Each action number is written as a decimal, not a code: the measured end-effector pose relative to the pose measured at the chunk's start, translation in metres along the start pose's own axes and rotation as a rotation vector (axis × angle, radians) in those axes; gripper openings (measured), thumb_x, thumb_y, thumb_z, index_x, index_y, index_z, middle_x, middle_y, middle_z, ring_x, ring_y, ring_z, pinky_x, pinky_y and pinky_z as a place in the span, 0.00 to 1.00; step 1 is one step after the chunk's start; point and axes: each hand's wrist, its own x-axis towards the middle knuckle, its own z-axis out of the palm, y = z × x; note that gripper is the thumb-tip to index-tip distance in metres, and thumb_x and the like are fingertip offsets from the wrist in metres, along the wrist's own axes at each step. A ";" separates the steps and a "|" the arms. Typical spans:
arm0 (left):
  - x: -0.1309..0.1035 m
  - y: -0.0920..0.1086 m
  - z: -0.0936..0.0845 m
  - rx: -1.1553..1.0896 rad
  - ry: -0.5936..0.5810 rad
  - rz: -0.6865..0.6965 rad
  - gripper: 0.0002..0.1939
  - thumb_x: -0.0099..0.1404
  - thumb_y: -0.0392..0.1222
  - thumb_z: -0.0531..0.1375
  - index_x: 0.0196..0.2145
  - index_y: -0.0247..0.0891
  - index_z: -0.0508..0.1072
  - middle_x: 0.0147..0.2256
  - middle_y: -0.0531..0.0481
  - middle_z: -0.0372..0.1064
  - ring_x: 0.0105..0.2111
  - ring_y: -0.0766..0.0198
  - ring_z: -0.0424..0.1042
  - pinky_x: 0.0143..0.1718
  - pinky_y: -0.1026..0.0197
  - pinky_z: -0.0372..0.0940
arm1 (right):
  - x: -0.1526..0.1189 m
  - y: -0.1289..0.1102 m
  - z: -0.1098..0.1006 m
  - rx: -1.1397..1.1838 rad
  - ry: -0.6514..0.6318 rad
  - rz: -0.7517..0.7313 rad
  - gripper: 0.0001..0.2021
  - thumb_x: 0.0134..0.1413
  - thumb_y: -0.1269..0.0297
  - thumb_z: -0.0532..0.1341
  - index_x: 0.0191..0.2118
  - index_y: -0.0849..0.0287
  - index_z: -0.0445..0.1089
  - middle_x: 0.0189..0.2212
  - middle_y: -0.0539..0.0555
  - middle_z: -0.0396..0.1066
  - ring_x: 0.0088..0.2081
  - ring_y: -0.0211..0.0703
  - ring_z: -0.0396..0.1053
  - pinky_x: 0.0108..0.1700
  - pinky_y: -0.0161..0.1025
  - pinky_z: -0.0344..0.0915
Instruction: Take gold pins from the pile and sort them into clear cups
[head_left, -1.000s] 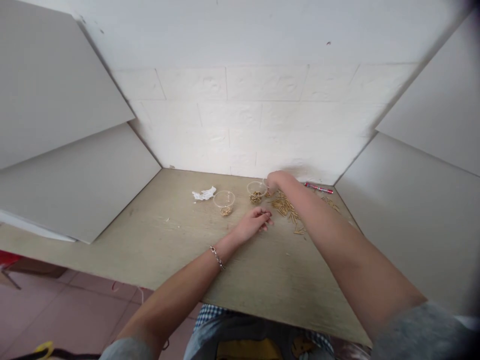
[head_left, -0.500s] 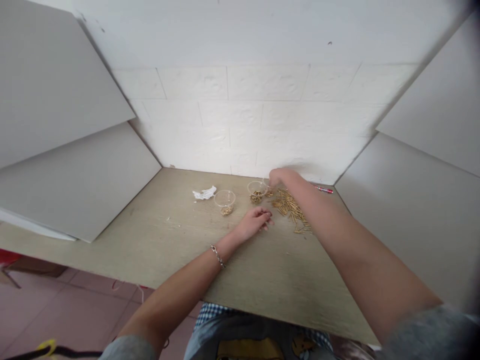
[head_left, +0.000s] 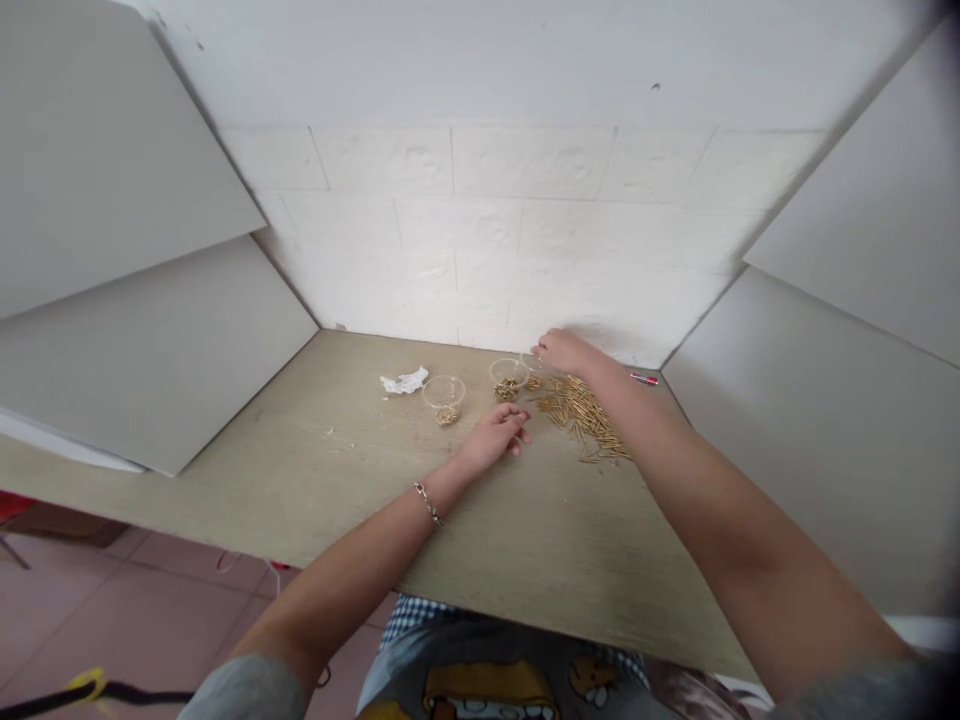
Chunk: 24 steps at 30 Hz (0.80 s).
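Note:
My left hand [head_left: 495, 436] hovers low over the table, left of a heap of thin brass-coloured pins [head_left: 589, 415]. Its fingers are curled in, with thumb and forefinger close together; whatever they hold is too small to make out. Farther back, my right hand [head_left: 564, 350] is over the rim of a clear plastic cup [head_left: 523, 363] with small brass pieces in it. The fingertips are pinched together, their contents hidden. Beside that cup stands a middle clear cup [head_left: 495, 366] with larger brass pieces. A left clear cup [head_left: 427, 390] holds a few paler gold pieces.
Crumpled white tissue [head_left: 405, 381] lies left of the cups. A red marker-like tube [head_left: 644, 379] is at the back right. A white brick-patterned wall [head_left: 487, 240] closes the back, with grey panels [head_left: 247, 340] at both sides. White scraps [head_left: 341, 436] dot the table.
My right hand has lifted slightly and shifted from inside the right cup towards its back rim. The left hand's fingers have moved slightly left. The whole view has shifted a little.

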 end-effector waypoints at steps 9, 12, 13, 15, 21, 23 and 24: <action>0.007 -0.008 -0.005 -0.162 -0.046 -0.023 0.04 0.59 0.36 0.56 0.33 0.34 0.68 0.27 0.53 0.68 0.25 0.74 0.64 0.27 0.70 0.55 | -0.086 -0.019 0.035 0.852 0.431 -0.009 0.14 0.54 0.56 0.51 0.38 0.58 0.67 0.38 0.54 0.69 0.41 0.43 0.65 0.44 0.39 0.61; 0.006 -0.007 -0.004 -0.219 -0.049 -0.055 0.04 0.59 0.36 0.57 0.34 0.34 0.68 0.31 0.51 0.70 0.28 0.73 0.66 0.29 0.69 0.56 | -0.107 -0.029 0.056 0.991 0.395 0.038 0.16 0.54 0.53 0.50 0.32 0.57 0.68 0.30 0.53 0.69 0.37 0.44 0.66 0.41 0.41 0.62; 0.006 -0.007 -0.004 -0.242 -0.059 -0.065 0.05 0.59 0.36 0.58 0.34 0.34 0.68 0.31 0.51 0.70 0.29 0.73 0.67 0.30 0.69 0.56 | -0.110 -0.031 0.063 1.039 0.390 0.051 0.17 0.54 0.52 0.49 0.31 0.57 0.68 0.29 0.53 0.69 0.36 0.44 0.66 0.41 0.41 0.63; 0.005 -0.006 -0.004 -0.294 -0.078 -0.081 0.04 0.59 0.35 0.58 0.34 0.34 0.69 0.31 0.50 0.70 0.29 0.73 0.67 0.30 0.69 0.57 | -0.112 -0.032 0.073 1.134 0.371 0.063 0.17 0.54 0.50 0.49 0.31 0.57 0.68 0.29 0.53 0.69 0.34 0.43 0.67 0.40 0.42 0.64; 0.003 -0.002 -0.004 -0.373 -0.101 -0.141 0.02 0.60 0.32 0.57 0.30 0.32 0.68 0.29 0.49 0.70 0.28 0.74 0.67 0.28 0.71 0.57 | -0.110 -0.030 0.084 1.179 0.381 0.020 0.12 0.49 0.55 0.55 0.33 0.58 0.67 0.34 0.54 0.70 0.39 0.43 0.67 0.43 0.43 0.63; 0.003 -0.001 -0.003 -0.374 -0.104 -0.145 0.02 0.60 0.33 0.57 0.29 0.32 0.68 0.30 0.48 0.70 0.27 0.75 0.67 0.28 0.71 0.56 | -0.110 -0.030 0.085 1.137 0.412 0.028 0.11 0.47 0.57 0.57 0.33 0.58 0.68 0.37 0.55 0.69 0.41 0.45 0.66 0.43 0.44 0.63; 0.003 -0.001 -0.003 -0.373 -0.106 -0.139 0.02 0.60 0.33 0.57 0.29 0.32 0.68 0.31 0.49 0.70 0.27 0.75 0.66 0.27 0.71 0.55 | -0.110 -0.030 0.086 1.110 0.427 0.031 0.10 0.46 0.58 0.57 0.32 0.58 0.68 0.38 0.56 0.69 0.42 0.45 0.66 0.42 0.44 0.63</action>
